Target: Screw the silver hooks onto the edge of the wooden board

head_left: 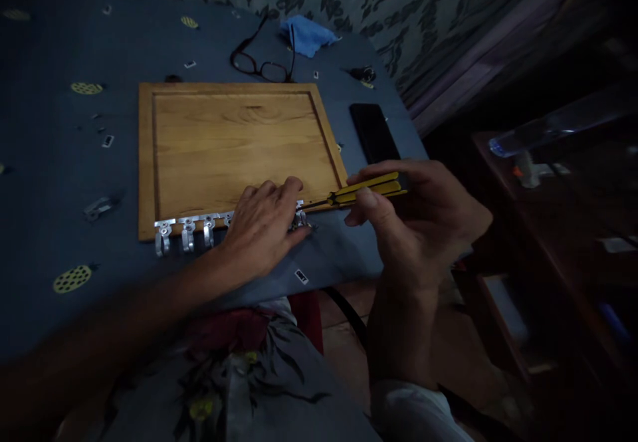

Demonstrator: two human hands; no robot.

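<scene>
On a counter (44, 229) covered in dark blue-grey cloth with pineapple prints, a framed wooden panel (239, 149) lies flat in front of me, its near edge toward my body. My left hand (264, 226) rests across that near edge, right of its middle, the fingers laid over the wood and the thumb spread apart from them toward the right. Left of this hand, a row of silver metal clips (188, 232) runs along the edge, their curved ends hanging over it; another clip shows just beyond my thumb and index finger, at their right. My right hand (413, 213) is near the panel's near right corner, thumb and fingers pinching the yellow-and-black handle of a screwdriver (369, 188). The shaft points left, to the clip beside my left fingers; in this dim light I can't be sure whether the tip sits in a screw. A loose clip (100, 207) lies on the cloth left of the panel. Beyond the far edge are eyeglasses (259, 72) and a crumpled blue cloth (312, 35); a flat black object (373, 131) lies to the right, beyond my right hand.
</scene>
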